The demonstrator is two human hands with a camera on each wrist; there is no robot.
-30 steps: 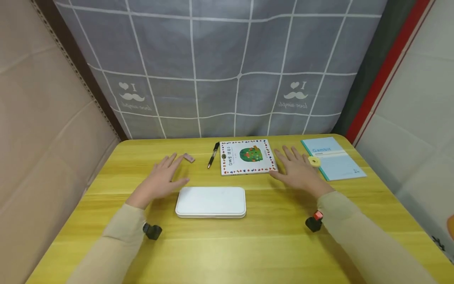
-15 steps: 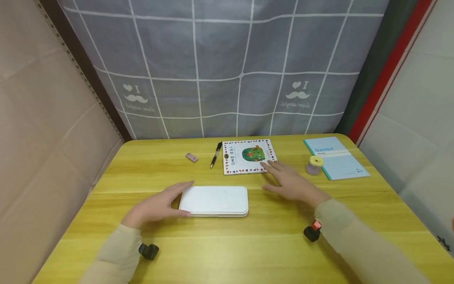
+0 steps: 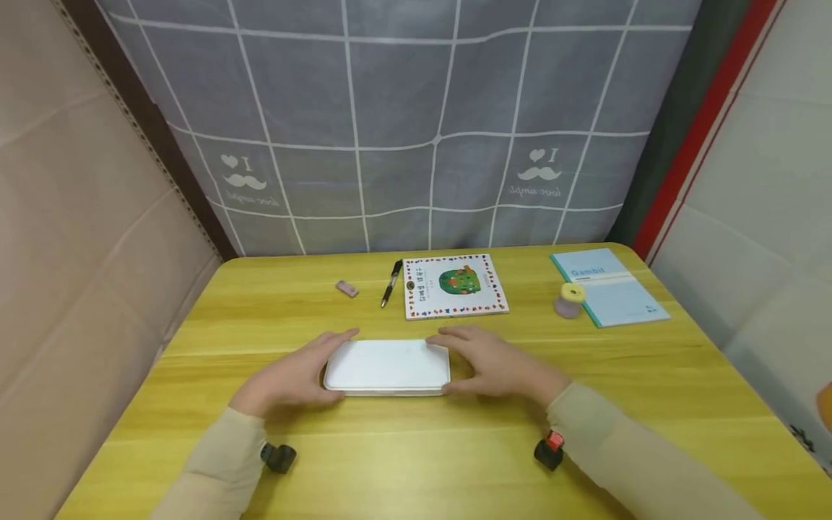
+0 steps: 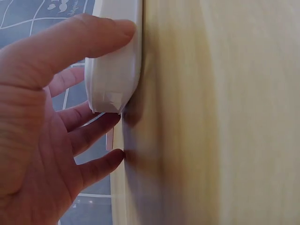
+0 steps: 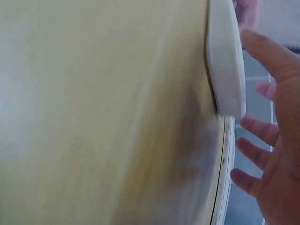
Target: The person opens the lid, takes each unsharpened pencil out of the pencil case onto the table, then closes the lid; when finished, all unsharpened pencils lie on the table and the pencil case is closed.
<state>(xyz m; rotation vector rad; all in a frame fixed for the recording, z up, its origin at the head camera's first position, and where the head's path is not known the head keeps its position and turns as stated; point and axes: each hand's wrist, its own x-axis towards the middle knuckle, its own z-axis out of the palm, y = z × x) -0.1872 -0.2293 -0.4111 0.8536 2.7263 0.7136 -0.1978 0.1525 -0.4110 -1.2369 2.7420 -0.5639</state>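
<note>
Between hands, white case (image 3: pixel 386 367) flat, long axis left-right; both apparently gripping ends.

White case (image 3: pixel 386 367), yellow wood-grain table (image 3: pixel 455 448), grey grid-patterned curtain (image 3: pixel 390 123).

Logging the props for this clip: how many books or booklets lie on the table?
2. A picture book with a dotted border lies at the back centre, beside the pen; a light blue booklet lies at the back right corner. None seems hidden.
</note>
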